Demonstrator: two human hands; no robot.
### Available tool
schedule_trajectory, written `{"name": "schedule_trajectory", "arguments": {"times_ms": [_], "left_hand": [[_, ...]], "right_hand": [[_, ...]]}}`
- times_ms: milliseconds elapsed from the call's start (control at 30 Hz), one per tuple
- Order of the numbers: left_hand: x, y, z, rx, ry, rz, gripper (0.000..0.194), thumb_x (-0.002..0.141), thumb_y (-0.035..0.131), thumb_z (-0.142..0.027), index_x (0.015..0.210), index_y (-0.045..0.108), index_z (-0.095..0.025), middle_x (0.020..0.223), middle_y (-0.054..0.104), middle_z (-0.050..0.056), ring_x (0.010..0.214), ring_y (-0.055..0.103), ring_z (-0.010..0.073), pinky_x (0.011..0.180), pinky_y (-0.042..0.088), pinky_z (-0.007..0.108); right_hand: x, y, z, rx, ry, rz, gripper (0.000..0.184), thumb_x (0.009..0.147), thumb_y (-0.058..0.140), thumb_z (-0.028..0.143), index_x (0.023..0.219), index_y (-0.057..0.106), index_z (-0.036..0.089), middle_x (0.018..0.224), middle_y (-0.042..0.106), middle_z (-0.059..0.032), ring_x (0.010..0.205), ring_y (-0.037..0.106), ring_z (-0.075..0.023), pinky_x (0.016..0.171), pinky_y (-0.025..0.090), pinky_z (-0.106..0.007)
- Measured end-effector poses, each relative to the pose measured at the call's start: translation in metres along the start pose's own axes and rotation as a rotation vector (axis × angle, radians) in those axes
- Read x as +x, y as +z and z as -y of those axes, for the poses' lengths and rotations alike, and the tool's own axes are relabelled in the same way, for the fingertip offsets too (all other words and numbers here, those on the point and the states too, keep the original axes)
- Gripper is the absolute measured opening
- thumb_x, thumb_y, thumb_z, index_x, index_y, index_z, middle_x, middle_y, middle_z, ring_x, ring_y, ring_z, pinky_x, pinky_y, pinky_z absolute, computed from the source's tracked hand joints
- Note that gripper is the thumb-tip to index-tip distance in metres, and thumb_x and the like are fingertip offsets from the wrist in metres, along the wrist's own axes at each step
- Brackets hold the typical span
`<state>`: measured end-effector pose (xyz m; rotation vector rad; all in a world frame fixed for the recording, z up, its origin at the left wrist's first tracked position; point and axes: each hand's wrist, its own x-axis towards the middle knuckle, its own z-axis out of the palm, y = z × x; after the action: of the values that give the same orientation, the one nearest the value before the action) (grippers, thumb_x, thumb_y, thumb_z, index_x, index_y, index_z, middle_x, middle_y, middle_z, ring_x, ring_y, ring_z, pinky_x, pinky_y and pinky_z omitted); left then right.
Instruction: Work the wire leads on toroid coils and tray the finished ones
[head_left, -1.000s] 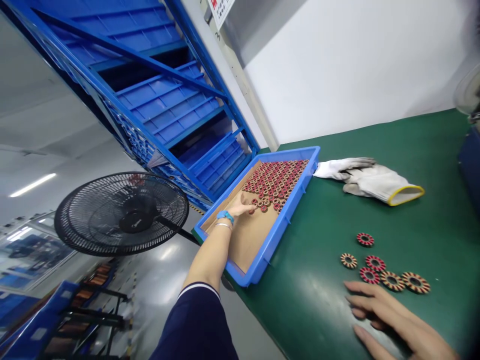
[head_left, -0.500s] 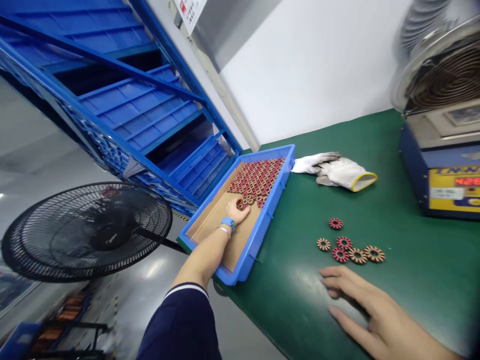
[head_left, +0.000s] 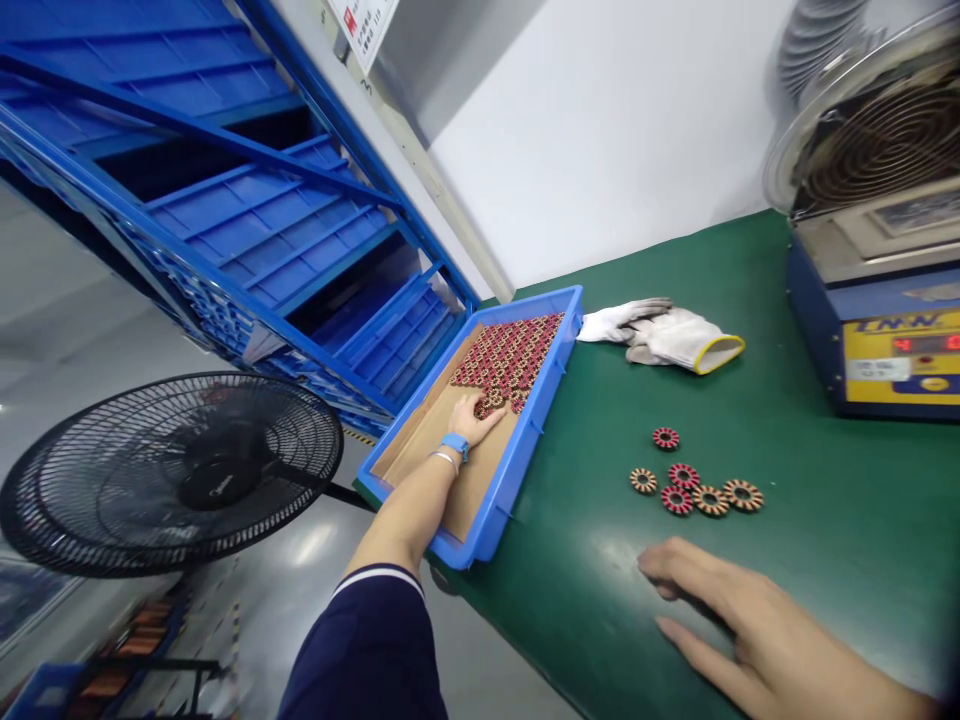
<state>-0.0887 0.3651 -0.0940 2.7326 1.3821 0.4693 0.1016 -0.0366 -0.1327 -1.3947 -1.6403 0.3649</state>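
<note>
My left hand (head_left: 470, 424) reaches into a blue tray (head_left: 487, 535) on the table's left side. Its thumb and fingers are spread at the front row of toothed, ring-shaped cores (head_left: 514, 350), red and copper-tan, packed closely at the tray's far end. The fingertips are partly hidden among the cores. My right hand (head_left: 739, 620) hovers over or rests on the green table, fingers stretched out and thumb apart, holding nothing. Just beyond it lie several loose cores, among them a red core (head_left: 665, 439) and a tan core (head_left: 743, 495).
White gloves (head_left: 675, 338) lie behind the loose cores on the green table (head_left: 600, 450). A blue and yellow machine (head_left: 885, 350) with a coiled heater stands at the right. Left of the table are a black fan (head_left: 217, 470) and a rack of blue bins (head_left: 277, 225).
My left thumb has straightened outward at the front row of cores, spreading away from the fingers. The view has shifted slightly; my right hand stays almost in place.
</note>
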Motion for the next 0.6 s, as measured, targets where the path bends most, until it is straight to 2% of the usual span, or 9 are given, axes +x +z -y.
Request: {"name": "schedule_trajectory", "arguments": {"times_ms": [100, 233, 333, 600], "left_hand": [[0.001, -0.005, -0.002, 0.019, 0.014, 0.036, 0.052, 0.085, 0.079, -0.050, 0.122, 0.065, -0.015, 0.126, 0.063, 0.013, 0.114, 0.063, 0.0266, 0.103, 0.051, 0.046], [0.001, -0.006, -0.006, 0.057, 0.000, 0.053, 0.035, 0.095, 0.068, -0.043, 0.117, 0.066, -0.016, 0.127, 0.064, 0.011, 0.114, 0.063, 0.0251, 0.103, 0.052, 0.049], [0.002, -0.005, -0.008, 0.065, -0.028, 0.054, 0.030, 0.098, 0.066, -0.039, 0.118, 0.066, -0.017, 0.128, 0.064, 0.011, 0.115, 0.063, 0.0247, 0.102, 0.054, 0.048], [0.003, -0.005, -0.014, -0.054, -0.178, 0.010, 0.033, 0.098, 0.065, -0.037, 0.123, 0.064, -0.016, 0.128, 0.064, 0.011, 0.114, 0.064, 0.0248, 0.098, 0.057, 0.047]], "right_hand": [[0.000, 0.000, 0.001, -0.014, -0.022, 0.009, 0.020, 0.088, 0.061, 0.023, 0.105, 0.071, 0.027, 0.097, 0.076, -0.0047, 0.081, 0.076, -0.0204, 0.071, 0.065, -0.029], [0.001, 0.000, 0.001, -0.050, -0.066, -0.017, 0.021, 0.085, 0.062, 0.020, 0.102, 0.071, 0.028, 0.095, 0.077, -0.0038, 0.079, 0.076, -0.0204, 0.065, 0.064, -0.028], [0.001, -0.002, 0.003, -0.092, -0.089, -0.014, 0.021, 0.085, 0.060, 0.019, 0.102, 0.071, 0.026, 0.098, 0.077, -0.0055, 0.078, 0.076, -0.0211, 0.062, 0.063, -0.029], [0.000, -0.001, 0.002, -0.024, 0.036, 0.198, 0.025, 0.093, 0.049, 0.021, 0.110, 0.067, 0.020, 0.108, 0.072, -0.0117, 0.094, 0.071, -0.0240, 0.083, 0.059, -0.038]]}}
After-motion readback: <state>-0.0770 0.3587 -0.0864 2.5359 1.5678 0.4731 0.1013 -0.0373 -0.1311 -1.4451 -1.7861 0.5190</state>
